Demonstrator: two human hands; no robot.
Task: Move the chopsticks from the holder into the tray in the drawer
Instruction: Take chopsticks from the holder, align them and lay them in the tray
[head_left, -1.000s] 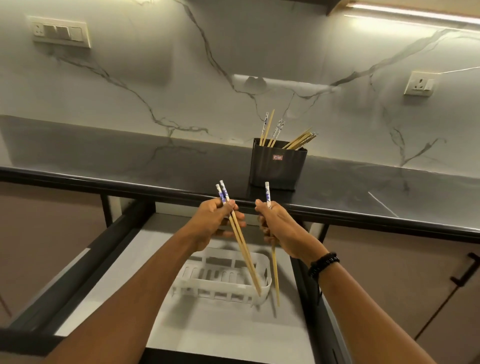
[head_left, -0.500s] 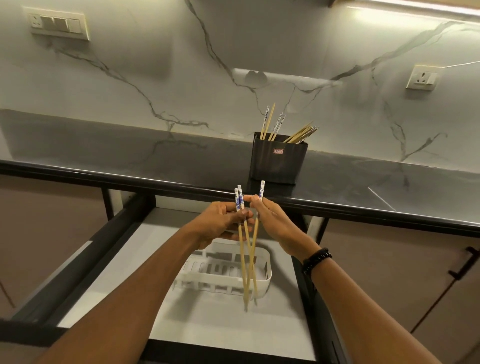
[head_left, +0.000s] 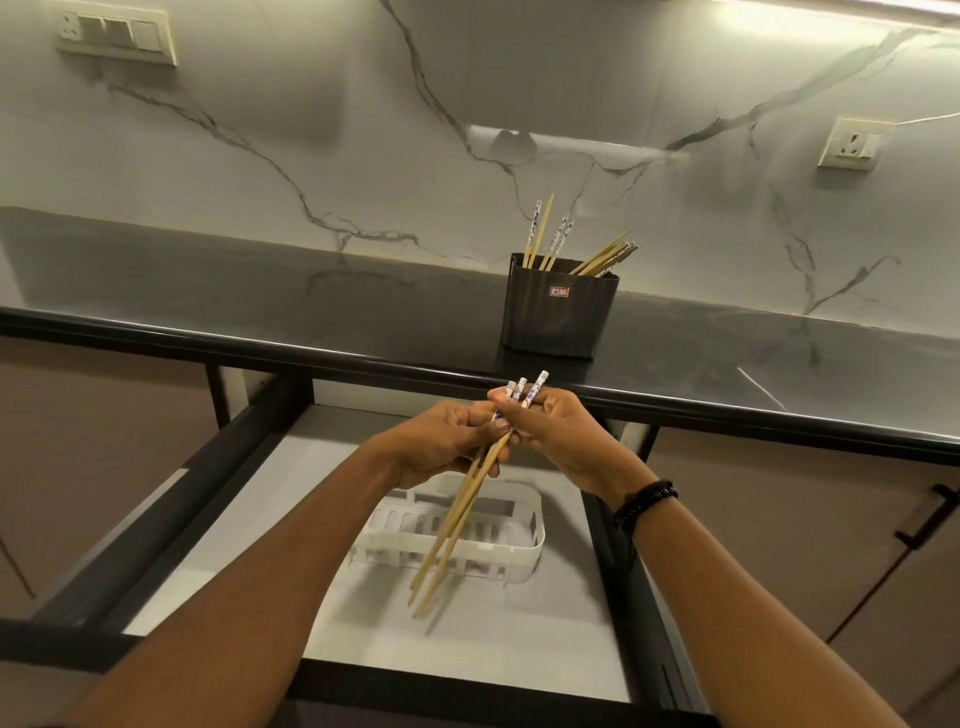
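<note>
Wooden chopsticks (head_left: 460, 522) slant above the white tray (head_left: 536, 538), the fingers of left hand (head_left: 441, 441) and right hand (head_left: 563, 436) clamped round their patterned tops

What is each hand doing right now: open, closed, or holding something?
Left hand: closed, holding the chopsticks.
Right hand: closed, holding the same chopsticks near their tops.
</note>
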